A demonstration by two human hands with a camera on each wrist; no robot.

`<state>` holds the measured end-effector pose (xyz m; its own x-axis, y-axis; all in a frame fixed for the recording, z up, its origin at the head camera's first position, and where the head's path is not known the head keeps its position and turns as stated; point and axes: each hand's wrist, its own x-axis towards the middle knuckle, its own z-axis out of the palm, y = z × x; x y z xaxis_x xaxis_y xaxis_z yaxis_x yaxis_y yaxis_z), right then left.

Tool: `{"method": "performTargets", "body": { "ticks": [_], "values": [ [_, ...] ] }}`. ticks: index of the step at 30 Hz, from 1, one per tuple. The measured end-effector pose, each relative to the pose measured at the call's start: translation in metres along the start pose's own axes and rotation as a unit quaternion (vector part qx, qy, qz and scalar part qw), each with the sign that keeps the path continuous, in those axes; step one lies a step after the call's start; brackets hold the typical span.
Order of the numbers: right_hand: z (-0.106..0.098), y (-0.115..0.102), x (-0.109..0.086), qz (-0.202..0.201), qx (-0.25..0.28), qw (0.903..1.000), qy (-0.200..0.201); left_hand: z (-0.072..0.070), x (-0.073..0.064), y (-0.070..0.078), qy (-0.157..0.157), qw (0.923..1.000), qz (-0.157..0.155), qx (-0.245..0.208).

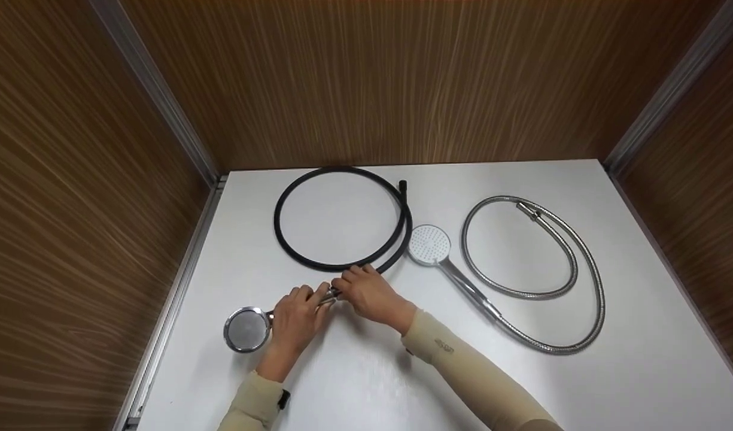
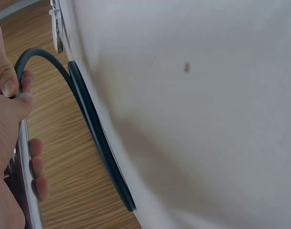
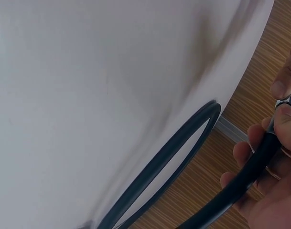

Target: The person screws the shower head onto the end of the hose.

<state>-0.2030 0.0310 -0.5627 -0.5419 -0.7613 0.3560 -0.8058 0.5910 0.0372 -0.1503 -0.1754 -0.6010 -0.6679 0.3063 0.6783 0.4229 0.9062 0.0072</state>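
A shower head with a round grey face (image 1: pixel 246 330) points to the left, its chrome handle (image 2: pixel 24 157) gripped by my left hand (image 1: pixel 295 317). My right hand (image 1: pixel 371 293) holds the end of a black shower hose (image 1: pixel 277 221), with thumb and fingers round the hose near its metal fitting (image 3: pixel 274 123). Both hands meet at the joint between handle and hose, and the fingers partly cover it. In the right wrist view the black hose (image 3: pixel 236 188) runs down from the fingers. The rest of it lies in a loop on the white table.
To the right lies a second shower head (image 1: pixel 430 244) with a white face, joined to a coiled metal hose (image 1: pixel 599 299). The black hose's free end (image 1: pixel 403 187) sticks up at the back. Wood-grain panels (image 1: pixel 366 78) enclose the white table (image 1: pixel 366 383).
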Motion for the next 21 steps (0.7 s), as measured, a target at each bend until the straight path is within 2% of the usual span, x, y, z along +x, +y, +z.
{"method": "performTargets", "body": {
  "ticks": [10,21],
  "values": [
    [0.0075,-0.0039,-0.0023,0.000,0.004,1.0000,-0.005,0.0010,-0.0054,0.0011,-0.058,0.9979,-0.027,-0.012],
    [0.0069,-0.0007,-0.0048,-0.008,0.038,0.9992,0.009,0.0059,-0.0101,-0.0029,-0.092,0.9947,-0.044,-0.014]
  ]
}}
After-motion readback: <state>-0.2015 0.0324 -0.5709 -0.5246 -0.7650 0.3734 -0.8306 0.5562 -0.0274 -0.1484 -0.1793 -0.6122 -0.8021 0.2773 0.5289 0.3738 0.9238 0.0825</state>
